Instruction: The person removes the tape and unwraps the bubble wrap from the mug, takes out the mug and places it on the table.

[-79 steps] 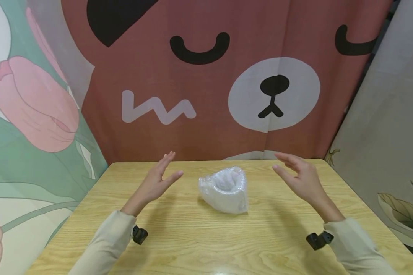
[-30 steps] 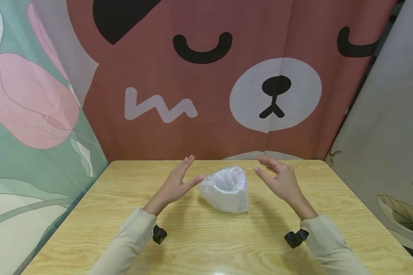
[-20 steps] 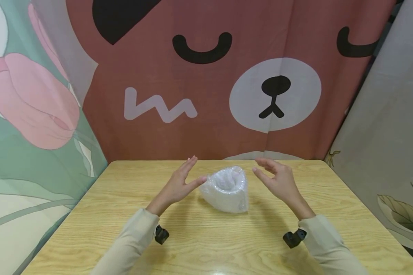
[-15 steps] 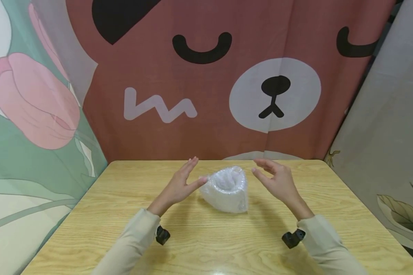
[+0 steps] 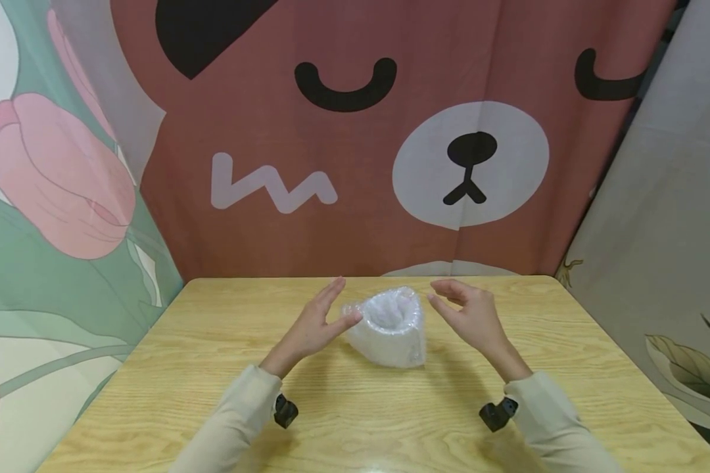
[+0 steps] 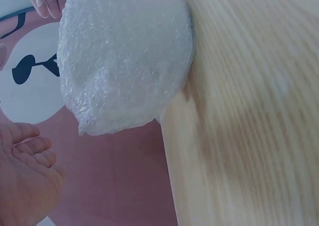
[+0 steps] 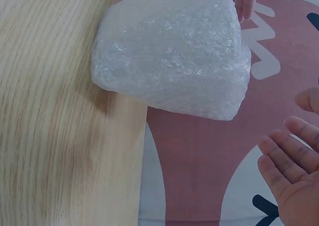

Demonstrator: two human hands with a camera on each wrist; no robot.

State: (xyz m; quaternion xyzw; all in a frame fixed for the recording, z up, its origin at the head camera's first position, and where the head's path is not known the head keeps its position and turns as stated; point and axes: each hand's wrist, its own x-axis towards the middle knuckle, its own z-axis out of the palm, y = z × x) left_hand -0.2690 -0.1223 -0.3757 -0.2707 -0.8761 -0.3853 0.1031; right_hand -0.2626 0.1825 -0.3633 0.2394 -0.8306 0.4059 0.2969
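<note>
A bundle of clear bubble wrap (image 5: 388, 326) sits at the middle of the wooden table (image 5: 390, 414), its hollow top facing up. My left hand (image 5: 331, 309) stands on edge just left of it, fingers straight, thumb tip at the wrap's left rim. My right hand (image 5: 449, 299) hovers just right of it with loosely curved fingers and holds nothing. The left wrist view shows the wrap (image 6: 124, 56) with my left palm (image 6: 22, 178) a little apart from it. In the right wrist view the wrap (image 7: 172, 61) lies apart from my right hand (image 7: 294, 171).
A hanging cloth with a cartoon bear face (image 5: 470, 164) stands right behind the table's far edge. A tulip-print cloth (image 5: 53, 177) closes the left side and a grey one (image 5: 662, 217) the right. Small black cameras (image 5: 285, 412) sit at both wrists.
Both hands have drawn inward from wide apart to close beside the bubble wrap. The left thumb has reached its rim. The bundle has not moved.
</note>
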